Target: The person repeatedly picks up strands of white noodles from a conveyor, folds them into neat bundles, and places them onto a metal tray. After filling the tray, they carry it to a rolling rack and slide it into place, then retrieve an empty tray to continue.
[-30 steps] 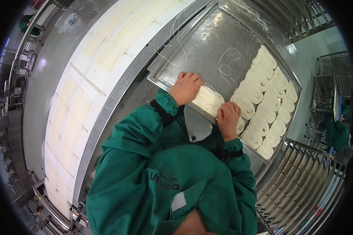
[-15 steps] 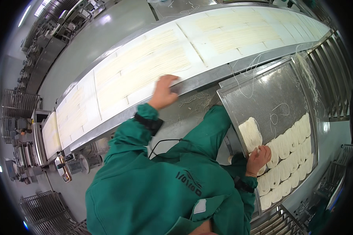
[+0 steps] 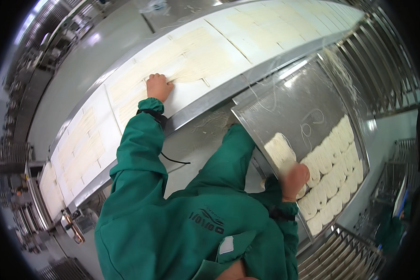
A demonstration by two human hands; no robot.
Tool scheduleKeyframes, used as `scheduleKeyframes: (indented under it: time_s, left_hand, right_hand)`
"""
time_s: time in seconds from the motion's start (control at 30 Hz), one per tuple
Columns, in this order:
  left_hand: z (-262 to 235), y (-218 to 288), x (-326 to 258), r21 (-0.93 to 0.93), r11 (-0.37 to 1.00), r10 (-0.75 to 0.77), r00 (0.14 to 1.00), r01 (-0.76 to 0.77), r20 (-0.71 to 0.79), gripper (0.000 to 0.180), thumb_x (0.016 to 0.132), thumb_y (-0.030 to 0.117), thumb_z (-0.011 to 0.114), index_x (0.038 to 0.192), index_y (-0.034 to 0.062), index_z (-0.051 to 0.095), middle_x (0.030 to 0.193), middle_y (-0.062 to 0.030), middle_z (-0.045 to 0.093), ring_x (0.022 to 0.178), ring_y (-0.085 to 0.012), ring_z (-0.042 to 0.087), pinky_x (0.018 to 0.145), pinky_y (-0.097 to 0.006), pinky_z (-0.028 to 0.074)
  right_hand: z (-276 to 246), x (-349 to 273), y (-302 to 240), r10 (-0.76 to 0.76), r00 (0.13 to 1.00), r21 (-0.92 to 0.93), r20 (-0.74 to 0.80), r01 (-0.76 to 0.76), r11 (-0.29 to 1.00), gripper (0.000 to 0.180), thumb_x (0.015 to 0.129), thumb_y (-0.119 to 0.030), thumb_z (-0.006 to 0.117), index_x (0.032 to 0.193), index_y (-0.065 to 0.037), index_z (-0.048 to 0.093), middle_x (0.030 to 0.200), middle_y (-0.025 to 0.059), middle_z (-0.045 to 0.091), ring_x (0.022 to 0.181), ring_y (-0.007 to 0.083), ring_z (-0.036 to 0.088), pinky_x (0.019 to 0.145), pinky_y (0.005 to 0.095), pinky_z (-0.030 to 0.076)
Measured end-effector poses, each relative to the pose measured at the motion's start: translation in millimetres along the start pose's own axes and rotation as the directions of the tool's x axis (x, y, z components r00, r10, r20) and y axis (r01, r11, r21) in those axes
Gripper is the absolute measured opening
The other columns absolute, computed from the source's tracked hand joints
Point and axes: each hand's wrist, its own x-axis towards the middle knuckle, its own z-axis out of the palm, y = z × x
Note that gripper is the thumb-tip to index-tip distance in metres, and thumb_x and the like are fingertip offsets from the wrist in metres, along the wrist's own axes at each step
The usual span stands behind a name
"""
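Observation:
On the white conveyor belt (image 3: 170, 105), my left hand (image 3: 159, 87) is closed on a gathered bunch of pale noodle strands (image 3: 193, 74). The strands fan out from its thumb side to the right across the belt. My right hand (image 3: 295, 179) is at the near left edge of a metal tray (image 3: 308, 93), over a folded noodle bundle (image 3: 279, 149). Motion smears its fingers, so what they hold cannot be made out. Rows of looped noodle portions (image 3: 333, 179) fill the near and right part of the tray.
Loose strands (image 3: 312, 123) lie on the tray's perforated surface, and others (image 3: 343, 72) hang over its far corner. Metal racks (image 3: 382, 70) stand beyond the tray, with more bars (image 3: 338, 256) below it. A roller machine (image 3: 30, 205) stands at the belt's left end.
My left hand has gone from above the belt's near edge down onto the noodles and closed on a bunch, pulling strands together. My right hand stays by the tray, now blurred. The whole view has shifted.

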Motion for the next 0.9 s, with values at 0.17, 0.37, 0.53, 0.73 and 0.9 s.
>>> scheduleKeyframes:
  time_s: [0.17, 0.37, 0.53, 0.73, 0.9]
  left_hand:
    - [-13.6, 72.4, 21.6, -0.385, 0.922, 0.132, 0.964, -0.035, 0.230, 0.031, 0.086, 0.026, 0.062, 0.095, -0.0033, 0.070, 0.093, -0.0172, 0.070, 0.093, -0.0328, 0.064, 0.083, -0.043, 0.052]
    - [-97.1, 241.6, -9.1, -0.924, 0.351, 0.574, 0.745, 0.152, 0.340, 0.023, 0.092, 0.014, 0.062, 0.110, 0.0016, 0.067, 0.092, 0.0008, 0.064, 0.086, -0.0094, 0.058, 0.085, -0.024, 0.047]
    - [-154.5, 361.3, -49.3, -0.946, 0.134, 0.765, 0.575, 0.296, 0.289, 0.019, 0.095, 0.012, 0.065, 0.111, 0.0012, 0.065, 0.096, -0.0001, 0.065, 0.088, -0.0091, 0.057, 0.082, -0.024, 0.047]
    - [-100.9, 400.8, -20.9, -0.796, -0.092, 0.797, 0.523, 0.598, 0.301, 0.008, 0.094, 0.009, 0.060, 0.097, 0.0012, 0.062, 0.081, -0.0020, 0.058, 0.071, -0.0123, 0.053, 0.077, -0.029, 0.049]
    - [0.3, 378.1, -7.8, -0.801, 0.161, 0.606, 0.583, 0.576, 0.541, 0.006, 0.089, 0.009, 0.062, 0.087, 0.0037, 0.061, 0.079, -0.0029, 0.058, 0.067, -0.0128, 0.051, 0.072, -0.029, 0.048]
  right_hand:
    - [-4.0, 14.4, -8.8, 0.113, 0.993, 0.198, -0.022, -0.107, 0.974, 0.021, 0.080, -0.001, 0.066, 0.101, -0.005, 0.065, 0.112, 0.0141, 0.062, 0.110, 0.0364, 0.057, 0.098, 0.0472, 0.043]
    - [-22.1, 116.1, -49.0, 0.090, 0.995, 0.415, -0.033, -0.068, 0.907, 0.053, 0.080, -0.008, 0.074, 0.131, 0.001, 0.060, 0.128, 0.0199, 0.058, 0.119, 0.0408, 0.053, 0.103, 0.0483, 0.044]
    - [-13.7, 194.3, -74.7, 0.072, 0.991, 0.325, -0.109, -0.033, 0.945, 0.101, 0.073, -0.021, 0.083, 0.154, 0.001, 0.029, 0.138, 0.0219, 0.052, 0.127, 0.0410, 0.048, 0.114, 0.0525, 0.029]
    - [25.4, 160.9, 10.5, 0.193, 0.977, 0.003, 0.094, -0.194, 0.981, 0.067, 0.071, -0.008, 0.077, 0.133, -0.004, 0.054, 0.109, 0.0146, 0.060, 0.100, 0.0369, 0.060, 0.091, 0.0495, 0.044]
    - [45.9, 103.0, 44.7, 0.179, 0.947, -0.053, 0.267, -0.171, 0.984, 0.048, 0.076, -0.001, 0.066, 0.124, -0.003, 0.060, 0.105, 0.0149, 0.057, 0.100, 0.0383, 0.056, 0.088, 0.0503, 0.045]
